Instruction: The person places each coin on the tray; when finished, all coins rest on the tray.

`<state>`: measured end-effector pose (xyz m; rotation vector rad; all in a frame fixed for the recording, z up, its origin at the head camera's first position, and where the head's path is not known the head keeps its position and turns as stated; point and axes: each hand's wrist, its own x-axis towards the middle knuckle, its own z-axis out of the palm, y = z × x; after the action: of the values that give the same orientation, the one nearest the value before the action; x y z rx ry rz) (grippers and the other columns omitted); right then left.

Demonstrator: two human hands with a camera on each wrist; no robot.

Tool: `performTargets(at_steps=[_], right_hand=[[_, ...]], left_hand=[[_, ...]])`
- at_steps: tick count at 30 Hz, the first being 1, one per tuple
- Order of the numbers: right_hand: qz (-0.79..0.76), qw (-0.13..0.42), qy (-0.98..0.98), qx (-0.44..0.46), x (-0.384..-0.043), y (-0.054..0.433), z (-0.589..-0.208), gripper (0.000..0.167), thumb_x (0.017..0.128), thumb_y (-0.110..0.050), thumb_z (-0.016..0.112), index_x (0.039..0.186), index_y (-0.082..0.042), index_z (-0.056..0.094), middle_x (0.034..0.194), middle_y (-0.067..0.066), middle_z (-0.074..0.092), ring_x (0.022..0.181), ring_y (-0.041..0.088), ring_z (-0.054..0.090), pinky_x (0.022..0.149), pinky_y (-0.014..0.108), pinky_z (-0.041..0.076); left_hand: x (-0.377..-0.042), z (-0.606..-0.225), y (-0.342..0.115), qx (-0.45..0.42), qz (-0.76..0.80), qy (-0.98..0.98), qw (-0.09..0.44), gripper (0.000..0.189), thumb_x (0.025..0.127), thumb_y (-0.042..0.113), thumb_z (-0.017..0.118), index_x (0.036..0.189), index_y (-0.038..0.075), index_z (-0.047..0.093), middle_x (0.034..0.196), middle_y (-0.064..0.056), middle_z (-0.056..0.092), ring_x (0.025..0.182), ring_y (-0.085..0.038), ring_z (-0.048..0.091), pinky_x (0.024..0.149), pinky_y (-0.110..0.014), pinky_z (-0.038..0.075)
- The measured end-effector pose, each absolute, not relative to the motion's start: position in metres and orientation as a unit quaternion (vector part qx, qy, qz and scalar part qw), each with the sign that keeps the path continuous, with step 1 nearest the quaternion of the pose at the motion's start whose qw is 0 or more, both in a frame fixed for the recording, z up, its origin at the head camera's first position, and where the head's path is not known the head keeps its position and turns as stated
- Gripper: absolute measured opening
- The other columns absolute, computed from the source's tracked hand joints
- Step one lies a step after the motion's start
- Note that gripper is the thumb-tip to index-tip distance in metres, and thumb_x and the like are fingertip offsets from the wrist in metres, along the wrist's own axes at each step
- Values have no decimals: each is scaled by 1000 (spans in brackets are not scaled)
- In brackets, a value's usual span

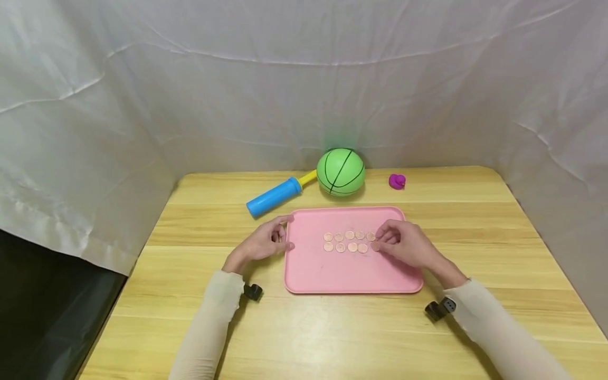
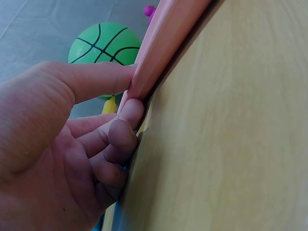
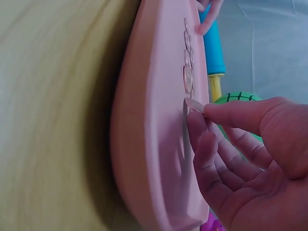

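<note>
A pink tray [image 1: 304, 274] lies on the wooden table and bears two rows of copper-coloured coins [image 1: 352, 247]. My right hand [image 1: 408, 245] is over the tray's right half, at the end of the nearer row. In the right wrist view, its thumb and index finger pinch one coin [image 3: 195, 105], tilted, with its lower edge close over the tray. At the tray's left edge is my left hand [image 1: 261, 241]. The left wrist view shows its thumb on the tray's rim [image 2: 156, 53] and the other fingers curled against the side, gripping it.
Behind the tray sit a green ball [image 1: 340, 172] with black lines and a blue hand pump [image 1: 274, 197] with a yellow end pointing at the ball. A small purple rubber duck [image 1: 397, 181] stands at the back right. Pale curtains [image 1: 266, 95] hang round the table.
</note>
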<state>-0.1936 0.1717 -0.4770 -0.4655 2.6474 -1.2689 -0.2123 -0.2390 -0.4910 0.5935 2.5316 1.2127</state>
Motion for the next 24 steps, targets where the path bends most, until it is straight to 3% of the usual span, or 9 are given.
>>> performTargets(at_steps=[8,15,24], right_hand=[[-427,84,888,-148,-191,175,-476,18,93,-7,84,108,-3,74,100,12,78,90,19,73,78,20,59],[-463,93,870,-141,-180,185,-470,16,97,-4,78,111,1,73,103,18,76,86,22,71,68,27,61],[-473,98,864,-141,-172,193,-467,20,99,-4,77,116,3,72,106,19,77,86,22,72,69,29,62]], left_hand=[[-214,-492,-235,212,421,871,138,78,98,11,82,165,2,43,97,-7,63,86,-18,54,78,-25,45],[-214,-489,-235,207,433,866,141,78,98,10,81,164,-1,43,96,-8,62,84,-17,53,76,-24,43],[-211,-490,-238,204,428,868,145,78,100,11,79,166,0,41,97,-7,61,86,-17,52,78,-24,44]])
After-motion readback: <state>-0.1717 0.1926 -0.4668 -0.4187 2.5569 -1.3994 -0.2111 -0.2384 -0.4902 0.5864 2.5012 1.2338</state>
